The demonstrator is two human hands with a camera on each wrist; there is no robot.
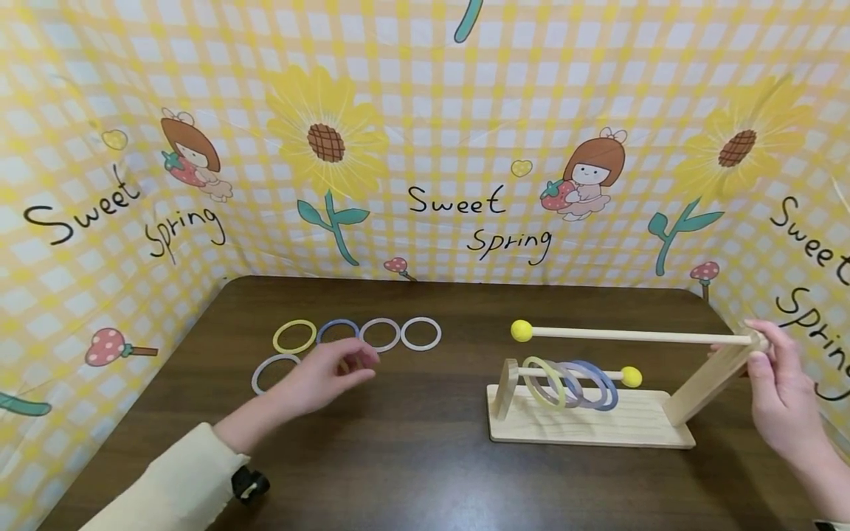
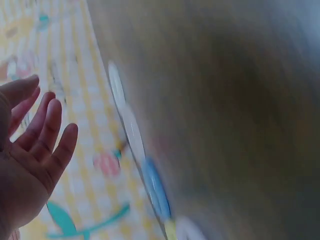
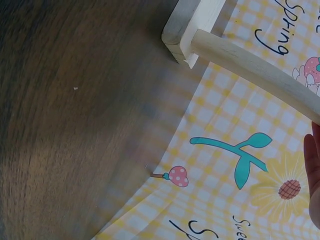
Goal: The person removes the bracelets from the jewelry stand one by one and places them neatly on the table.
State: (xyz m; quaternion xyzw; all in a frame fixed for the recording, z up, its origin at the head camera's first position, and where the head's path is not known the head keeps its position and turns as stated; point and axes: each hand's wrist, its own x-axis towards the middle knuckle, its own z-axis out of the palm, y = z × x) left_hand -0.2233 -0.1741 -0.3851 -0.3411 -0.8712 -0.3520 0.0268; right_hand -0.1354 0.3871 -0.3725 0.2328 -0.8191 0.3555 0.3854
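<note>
My left hand (image 1: 325, 376), fingers loosely bent and nothing between them, hovers over the table beside several flat rings. Behind it lie a yellow ring (image 1: 295, 336), a blue ring (image 1: 339, 321), a pale pinkish ring (image 1: 379, 320) and a white ring (image 1: 421, 319). A pale lilac ring (image 1: 263, 366) is partly covered by that hand. On the right, my right hand (image 1: 786, 398) grips the top of the tall post of a wooden ring stand (image 1: 591, 431). Yellow, purple and blue rings (image 1: 607, 387) hang on its lower rod; the upper rod (image 1: 631, 336) carries none.
The dark wooden table (image 1: 425, 472) ends at the back against a yellow checked cloth (image 1: 425, 110), which also rises on both sides. Yellow balls (image 1: 521, 331) cap both rods. The upper rod reaches left over the lower one.
</note>
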